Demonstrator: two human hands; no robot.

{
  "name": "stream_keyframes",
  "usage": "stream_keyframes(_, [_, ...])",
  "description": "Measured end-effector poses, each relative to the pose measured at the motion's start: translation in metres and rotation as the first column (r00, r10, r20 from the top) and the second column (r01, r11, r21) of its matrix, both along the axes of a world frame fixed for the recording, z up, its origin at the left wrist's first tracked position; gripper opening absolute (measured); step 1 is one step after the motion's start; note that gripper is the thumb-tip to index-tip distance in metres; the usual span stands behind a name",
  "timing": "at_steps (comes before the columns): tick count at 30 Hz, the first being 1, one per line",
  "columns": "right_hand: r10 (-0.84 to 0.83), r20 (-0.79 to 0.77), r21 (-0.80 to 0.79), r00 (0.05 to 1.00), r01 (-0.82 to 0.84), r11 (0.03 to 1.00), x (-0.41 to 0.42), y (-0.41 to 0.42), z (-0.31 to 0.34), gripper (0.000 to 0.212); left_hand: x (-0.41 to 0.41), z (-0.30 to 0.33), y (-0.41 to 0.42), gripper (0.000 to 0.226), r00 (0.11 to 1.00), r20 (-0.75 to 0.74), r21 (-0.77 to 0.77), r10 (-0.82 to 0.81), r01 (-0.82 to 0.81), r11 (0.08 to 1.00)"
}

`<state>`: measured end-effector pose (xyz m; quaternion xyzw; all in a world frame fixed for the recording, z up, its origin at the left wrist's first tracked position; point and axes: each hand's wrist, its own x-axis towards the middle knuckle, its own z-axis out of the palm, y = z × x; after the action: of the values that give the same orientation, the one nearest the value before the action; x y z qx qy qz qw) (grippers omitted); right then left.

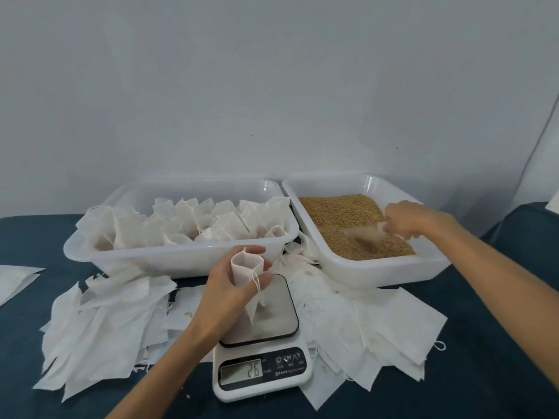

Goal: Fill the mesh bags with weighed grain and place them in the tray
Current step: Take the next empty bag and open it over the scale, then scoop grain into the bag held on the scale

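Nearest me, the kitchen scale (262,370) reads 26. Over its platform my left hand (234,285) grips an empty mesh bag (248,278) upright, mouth up, its long axis hanging down to the plate. Farther right, my right hand (406,220) holds a clear scoop (363,234) in the grain tray (378,267). The bag lies left of and nearer than the scoop. The tray of filled bags (181,255) sits beyond it.

White mesh bags (193,219), golden-brown grain (338,210), dark blue tablecloth (484,358)
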<state>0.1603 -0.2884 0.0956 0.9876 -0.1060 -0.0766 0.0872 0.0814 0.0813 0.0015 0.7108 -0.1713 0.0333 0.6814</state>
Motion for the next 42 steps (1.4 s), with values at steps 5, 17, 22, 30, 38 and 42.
stream_keyframes(5, [-0.168, -0.015, -0.148, 0.986, 0.164, 0.975, 0.001, -0.009, 0.01, 0.021, 0.002, 0.0, 0.001, 0.033, 1.0, -0.003, -0.021, 0.005, -0.005, 1.0])
stream_keyframes(17, [-0.19, 0.236, 0.086, 0.953, 0.174, 0.981, 0.066, 0.005, -0.039, 0.032, 0.007, -0.008, 0.002, 0.036, 1.0, 0.009, -0.023, -0.005, 0.005, 1.0])
stream_keyframes(22, [-0.297, 0.332, 0.246, 0.895, 0.221, 0.944, 0.05, -0.008, -0.035, 0.024, 0.005, -0.009, 0.001, 0.037, 1.0, -0.001, -0.023, -0.011, 0.011, 1.0])
stream_keyframes(30, [-0.252, 0.395, 0.379, 0.884, 0.094, 0.921, 0.008, -0.036, -0.033, 0.032, 0.001, -0.004, 0.0, 0.036, 1.0, -0.023, 0.002, -0.002, 0.002, 1.0])
stream_keyframes(38, [-0.238, 0.367, 0.428, 0.899, 0.064, 0.901, -0.02, -0.047, -0.023, 0.021, 0.0, -0.007, -0.002, 0.036, 0.999, -0.044, -0.005, 0.0, 0.0, 1.0])
stream_keyframes(42, [-0.201, 0.388, 0.398, 0.9, 0.033, 0.917, -0.022, -0.045, -0.025, 0.019, 0.002, -0.006, -0.001, 0.035, 0.999, -0.031, -0.007, 0.012, -0.013, 1.0])
